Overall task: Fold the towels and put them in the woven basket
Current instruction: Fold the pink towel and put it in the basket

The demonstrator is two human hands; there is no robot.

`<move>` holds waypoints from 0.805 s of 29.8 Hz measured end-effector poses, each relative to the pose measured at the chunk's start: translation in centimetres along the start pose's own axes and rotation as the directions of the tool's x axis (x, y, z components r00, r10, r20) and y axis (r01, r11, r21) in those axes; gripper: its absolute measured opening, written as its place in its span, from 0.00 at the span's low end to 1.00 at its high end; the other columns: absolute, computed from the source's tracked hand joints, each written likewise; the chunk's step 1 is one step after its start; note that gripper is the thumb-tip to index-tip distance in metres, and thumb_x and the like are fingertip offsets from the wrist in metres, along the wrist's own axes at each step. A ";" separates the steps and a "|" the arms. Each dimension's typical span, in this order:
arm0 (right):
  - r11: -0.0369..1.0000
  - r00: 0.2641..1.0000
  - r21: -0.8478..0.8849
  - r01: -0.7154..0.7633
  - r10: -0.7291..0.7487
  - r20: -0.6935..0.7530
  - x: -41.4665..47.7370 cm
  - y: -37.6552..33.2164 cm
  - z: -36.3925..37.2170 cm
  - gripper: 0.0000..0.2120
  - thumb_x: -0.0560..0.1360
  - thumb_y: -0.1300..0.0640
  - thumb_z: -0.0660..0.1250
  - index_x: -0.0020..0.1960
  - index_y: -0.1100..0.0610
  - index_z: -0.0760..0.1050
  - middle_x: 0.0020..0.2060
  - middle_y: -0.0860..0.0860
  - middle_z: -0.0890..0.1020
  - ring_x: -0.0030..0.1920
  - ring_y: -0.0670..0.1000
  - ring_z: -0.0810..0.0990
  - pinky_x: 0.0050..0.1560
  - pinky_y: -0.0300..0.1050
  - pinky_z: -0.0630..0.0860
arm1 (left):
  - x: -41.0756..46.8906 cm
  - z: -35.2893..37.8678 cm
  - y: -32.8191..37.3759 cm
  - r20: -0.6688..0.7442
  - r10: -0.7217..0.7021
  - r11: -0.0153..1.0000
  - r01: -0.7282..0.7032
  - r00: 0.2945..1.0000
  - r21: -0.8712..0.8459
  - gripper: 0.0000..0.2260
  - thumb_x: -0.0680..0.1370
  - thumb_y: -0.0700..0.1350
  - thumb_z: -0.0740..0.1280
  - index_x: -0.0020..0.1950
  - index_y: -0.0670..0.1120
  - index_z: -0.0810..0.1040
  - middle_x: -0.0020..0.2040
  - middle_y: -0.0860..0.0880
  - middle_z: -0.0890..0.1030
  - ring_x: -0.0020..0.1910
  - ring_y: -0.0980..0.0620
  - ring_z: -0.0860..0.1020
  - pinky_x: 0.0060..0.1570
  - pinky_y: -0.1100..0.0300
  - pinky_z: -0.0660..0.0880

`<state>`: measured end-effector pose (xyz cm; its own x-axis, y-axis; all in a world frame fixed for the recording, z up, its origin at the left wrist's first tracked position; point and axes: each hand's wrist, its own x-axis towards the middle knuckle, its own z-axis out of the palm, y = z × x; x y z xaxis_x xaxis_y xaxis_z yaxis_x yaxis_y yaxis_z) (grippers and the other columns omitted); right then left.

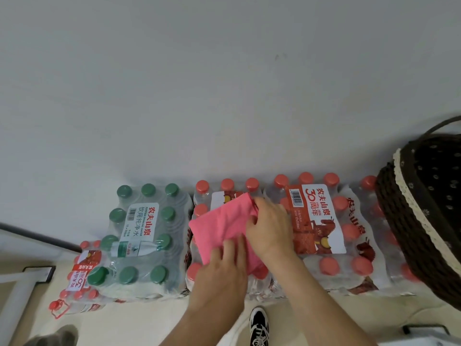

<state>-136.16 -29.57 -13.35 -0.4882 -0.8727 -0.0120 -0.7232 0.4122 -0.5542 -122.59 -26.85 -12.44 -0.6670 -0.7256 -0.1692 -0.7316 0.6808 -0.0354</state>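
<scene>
White wall fills the upper view. Below it a row of shrink-wrapped water packs: red-capped packs (pixel 321 233) centre and right, a green-capped pack (pixel 144 236) to the left, another small red-capped pack (pixel 82 273) lower left on the pale floor (pixel 149 320). These packs serve as the work surface.

Woven basket (pixel 424 221), dark with a cream lace trim, sits at far right on the packs, tilted toward the camera. Lined interior looks dark; no towel visible inside, though part is cut off by the frame.

Pink towel (pixel 219 226) lies on a red-capped pack, centre, already doubled at least once. Left hand (pixel 224 268) lies flat on its near edge, fingers spread, pressing, not clenched. Right hand (pixel 269 228) pinches the far right corner of the towel.

Judgement: early to mid — fold in progress, placing not yet done. Only one towel in view; cannot tell if others remain.

Bumpy bottle caps make an uneven folding surface. Path to the basket looks clear. Shoe (pixel 259 325) on the floor below.
</scene>
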 end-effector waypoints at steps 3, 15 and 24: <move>0.998 0.995 0.055 0.011 -0.016 0.101 0.4 0.1 -0.4 0.09 0.72 0.62 0.63 0.52 0.57 0.76 0.47 0.54 0.80 0.50 0.57 0.77 0.48 0.48 0.70 | -0.3 -1.6 0.8 0.096 -0.087 0.985 0.100 0.992 -0.142 0.34 0.58 0.48 0.66 0.65 0.44 0.73 0.51 0.48 0.72 0.36 0.49 0.75 0.25 0.59 0.62; 0.996 0.976 0.085 0.011 -0.029 0.214 1.6 2.1 -1.1 0.04 0.75 0.54 0.63 0.46 0.54 0.72 0.45 0.49 0.71 0.45 0.51 0.73 0.47 0.46 0.72 | 5.2 -1.6 -4.2 -0.184 -0.146 0.937 0.076 0.972 -0.340 0.23 0.75 0.64 0.55 0.66 0.59 0.73 0.68 0.52 0.74 0.67 0.49 0.70 0.63 0.47 0.68; 0.993 0.956 0.073 0.090 -0.107 0.275 2.0 2.4 -1.4 0.05 0.77 0.53 0.60 0.51 0.53 0.71 0.48 0.53 0.73 0.47 0.55 0.75 0.48 0.48 0.72 | 5.4 1.0 -1.8 0.033 -0.193 0.969 0.196 0.981 -0.148 0.30 0.77 0.68 0.42 0.77 0.61 0.49 0.78 0.46 0.57 0.74 0.38 0.60 0.66 0.30 0.55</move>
<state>-139.53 -30.03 -13.56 -0.2546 -0.9500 -0.1807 -0.7265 0.3112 -0.6126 -124.78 -31.89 -14.30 -0.5082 -0.8396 -0.1920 -0.8607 0.5032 0.0781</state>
